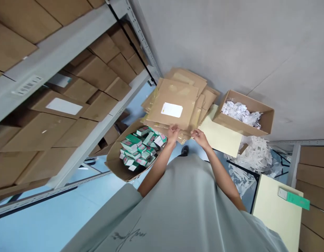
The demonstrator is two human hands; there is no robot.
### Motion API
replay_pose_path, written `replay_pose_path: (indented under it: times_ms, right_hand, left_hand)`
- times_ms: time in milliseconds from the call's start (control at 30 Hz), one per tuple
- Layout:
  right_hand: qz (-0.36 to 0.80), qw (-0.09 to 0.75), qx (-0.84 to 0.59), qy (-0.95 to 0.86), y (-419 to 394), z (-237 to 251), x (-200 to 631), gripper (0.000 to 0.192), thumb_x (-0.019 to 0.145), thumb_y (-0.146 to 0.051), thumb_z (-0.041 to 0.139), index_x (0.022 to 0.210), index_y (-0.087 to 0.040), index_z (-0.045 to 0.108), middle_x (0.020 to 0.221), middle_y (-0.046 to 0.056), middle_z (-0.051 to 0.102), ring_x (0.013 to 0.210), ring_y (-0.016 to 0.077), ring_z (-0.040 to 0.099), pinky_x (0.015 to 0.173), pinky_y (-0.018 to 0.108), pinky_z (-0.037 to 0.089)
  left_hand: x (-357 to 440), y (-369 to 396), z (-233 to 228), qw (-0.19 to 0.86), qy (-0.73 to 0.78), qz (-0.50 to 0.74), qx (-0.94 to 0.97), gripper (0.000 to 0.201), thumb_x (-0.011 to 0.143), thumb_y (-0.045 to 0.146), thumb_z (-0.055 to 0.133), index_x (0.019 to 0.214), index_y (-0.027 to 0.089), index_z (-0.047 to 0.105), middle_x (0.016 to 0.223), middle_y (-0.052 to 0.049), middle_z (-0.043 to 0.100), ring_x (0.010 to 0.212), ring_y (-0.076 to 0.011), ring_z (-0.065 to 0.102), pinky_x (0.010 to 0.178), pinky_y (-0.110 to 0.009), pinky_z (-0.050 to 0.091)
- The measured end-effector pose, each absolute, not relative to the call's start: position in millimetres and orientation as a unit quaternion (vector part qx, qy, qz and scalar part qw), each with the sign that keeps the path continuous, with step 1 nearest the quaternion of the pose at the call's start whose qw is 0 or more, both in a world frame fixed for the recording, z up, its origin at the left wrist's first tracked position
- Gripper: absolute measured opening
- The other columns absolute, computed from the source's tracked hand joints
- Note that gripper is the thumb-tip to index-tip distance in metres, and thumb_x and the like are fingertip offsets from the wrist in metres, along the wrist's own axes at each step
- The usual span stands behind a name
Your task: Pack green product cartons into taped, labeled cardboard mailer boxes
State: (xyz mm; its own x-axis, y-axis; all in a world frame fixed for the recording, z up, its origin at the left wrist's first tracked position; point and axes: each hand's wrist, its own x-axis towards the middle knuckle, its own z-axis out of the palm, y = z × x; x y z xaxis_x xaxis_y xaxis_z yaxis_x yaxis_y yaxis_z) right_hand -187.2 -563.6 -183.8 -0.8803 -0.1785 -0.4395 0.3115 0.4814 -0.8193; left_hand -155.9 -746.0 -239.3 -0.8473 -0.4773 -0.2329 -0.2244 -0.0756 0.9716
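Observation:
A stack of flattened cardboard boxes (181, 92) lies in front of me against the wall, the top one bearing a white label (172, 110). My left hand (173, 133) is closed on the near edge of the flattened cardboard, with its fingertips partly hidden. To its right, my right hand (200, 138) pinches the near right corner of the cardboard, where clear tape hangs loose. Just left of my left arm stands an open carton (114, 154) full of small green and white boxes (140, 147).
Shelving (80, 56) packed with brown cartons rises on the left. An open carton (225, 122) of crumpled white paper stands right of the stack, by a pale board (222, 134). Shredded paper (256, 154) lies below it. A green box (298, 201) rests on a pale tabletop (277, 220).

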Motion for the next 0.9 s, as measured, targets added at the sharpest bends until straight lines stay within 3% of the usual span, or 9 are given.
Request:
replay_pose_path:
  times_ms: [167,333,467,667,800,900]
  right_hand:
    - [-0.464,0.242,0.07,0.85,-620.4,-193.1,-221.6,0.027,0.093,-0.048,0.085,0.091,-0.025,0.072,0.08,0.005,0.081,0.092,0.0261,0.082,0.082,0.032,0.063]
    - [-0.468,0.241,0.088,0.846,-632.7,-189.5,-225.3,0.033,0.088,-0.05,0.084,0.076,-0.026,0.065,0.055,-0.003,0.062,0.059,0.0213,0.067,0.061,0.03,0.054]
    - [-0.5,0.232,0.089,0.83,-637.8,-185.1,-219.2,0.032,0.086,-0.05,0.081,0.073,-0.025,0.065,0.053,-0.004,0.058,0.055,0.0199,0.063,0.06,0.031,0.051]
    - [-0.562,0.189,0.094,0.8,-648.9,-181.1,-204.7,0.024,0.084,-0.044,0.078,0.075,-0.026,0.065,0.072,-0.001,0.071,0.064,0.0199,0.069,0.067,0.032,0.058]
    - [-0.6,0.165,0.099,0.777,-642.4,-178.1,-185.6,0.023,0.084,-0.043,0.079,0.075,-0.027,0.064,0.066,-0.002,0.068,0.066,0.0206,0.07,0.074,0.034,0.063]
    - [-0.629,0.151,0.107,0.755,-630.3,-174.6,-168.8,0.023,0.083,-0.046,0.078,0.077,-0.027,0.065,0.065,-0.003,0.068,0.062,0.0203,0.07,0.071,0.035,0.063]
  left_hand:
    - [-174.9,-780.0,-237.6,0.021,-0.505,-0.757,0.414,0.017,0.107,0.012,0.062,0.113,0.025,0.052,0.099,-0.004,0.074,0.091,-0.0176,0.079,0.101,-0.044,0.068]
    - [-178.0,-790.9,-229.0,-0.007,-0.41,-0.785,0.464,0.028,0.099,0.021,0.08,0.096,0.026,0.052,0.092,-0.002,0.068,0.096,-0.0235,0.081,0.099,-0.044,0.069]
    - [-177.1,-803.6,-225.6,-0.02,-0.364,-0.79,0.494,0.026,0.098,0.025,0.084,0.094,0.024,0.058,0.095,-0.003,0.067,0.094,-0.0207,0.079,0.097,-0.037,0.068]
    - [-177.4,-823.6,-208.0,0.002,-0.353,-0.798,0.488,0.014,0.103,0.018,0.075,0.095,0.022,0.064,0.097,-0.003,0.071,0.09,-0.0134,0.075,0.099,-0.028,0.064]
    - [-173.7,-830.1,-191.9,0.059,-0.394,-0.79,0.466,0.027,0.092,0.022,0.086,0.09,0.023,0.059,0.09,0.001,0.069,0.095,-0.0146,0.075,0.099,-0.029,0.063]
    - [-174.3,-833.2,-180.2,0.117,-0.434,-0.778,0.439,0.037,0.086,0.03,0.09,0.087,0.026,0.054,0.087,0.003,0.066,0.098,-0.0173,0.074,0.098,-0.032,0.063]
